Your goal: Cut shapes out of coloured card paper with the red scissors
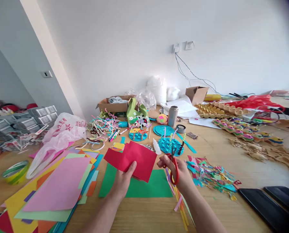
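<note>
My left hand (125, 179) grips a sheet of red paper (139, 158) from below, thumb on top, its other fingers hidden behind the sheet. The paper has a stepped, cut outline on its left side. In my right hand (179, 170) is a pair of scissors (174, 168) with red handles, the fingers through the loops and the dark blades pointing up and away. The blades are apart from the red paper, to its right. Under both hands a green paper sheet (149, 189) lies on the table, with narrow paper strips (180, 207) beside its right edge.
A stack of coloured paper (57, 184) and a tape roll (16, 171) lie to the left. Paper scraps (212, 176) and black phones (263, 207) are at right. Blue craft pieces (170, 145), a grey flask (172, 116) and pipe cleaners (103, 126) stand or lie behind.
</note>
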